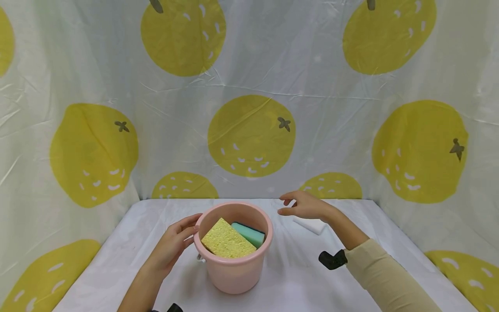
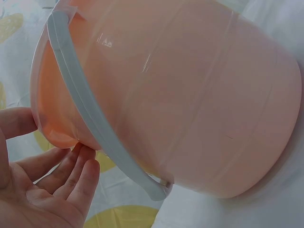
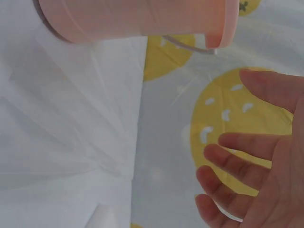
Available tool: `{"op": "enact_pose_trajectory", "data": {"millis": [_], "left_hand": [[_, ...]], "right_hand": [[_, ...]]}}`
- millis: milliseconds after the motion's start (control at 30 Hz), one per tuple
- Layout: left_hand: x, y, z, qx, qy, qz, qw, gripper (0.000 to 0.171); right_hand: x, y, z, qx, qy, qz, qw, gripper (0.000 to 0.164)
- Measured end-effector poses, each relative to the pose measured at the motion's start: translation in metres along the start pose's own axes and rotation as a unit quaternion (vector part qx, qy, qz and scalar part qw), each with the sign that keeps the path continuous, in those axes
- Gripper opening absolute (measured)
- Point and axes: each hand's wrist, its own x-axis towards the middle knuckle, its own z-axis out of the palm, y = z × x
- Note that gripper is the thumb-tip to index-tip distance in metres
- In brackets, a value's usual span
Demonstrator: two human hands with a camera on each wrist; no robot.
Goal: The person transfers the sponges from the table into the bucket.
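A pink bucket [image 1: 234, 277] stands upright on the white-covered table, holding a yellow sponge [image 1: 228, 240] and a green sponge with a dark layer [image 1: 249, 235]. My left hand [image 1: 175, 242] touches the bucket's rim at the left with loosely extended fingers, and the light-grey handle [image 2: 90, 114] hangs down on that side. To the right of the bucket, my right hand [image 1: 306, 206] hovers apart from it, fingers loosely bent and spread with nothing between them. A flat white block [image 1: 309, 224] lies on the table just below and behind the right hand in the head view.
The table [image 1: 296, 277] wears a white, creased cloth. Behind it and on both sides hangs a pale curtain [image 1: 331, 130] printed with large yellow fruits. A black wrist-camera mount [image 1: 332, 260] sticks out beside the right sleeve.
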Motion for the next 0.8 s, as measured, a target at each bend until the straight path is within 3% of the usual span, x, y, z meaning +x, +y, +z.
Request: {"op": "enact_pose_trajectory", "data": {"millis": [267,800], "left_hand": [[-0.001,0.000,0.001,-0.001,0.000,0.002,1.0000,0.053],[0.000,-0.002,0.000,-0.003,0.001,0.000,1.0000,0.053]], "right_hand": [[0.000,0.014,0.001,-0.008,0.006,-0.003,1.000,0.064],[-0.003,0.048,0.005,0.057,0.029,0.018,0.998,0.065]]}}
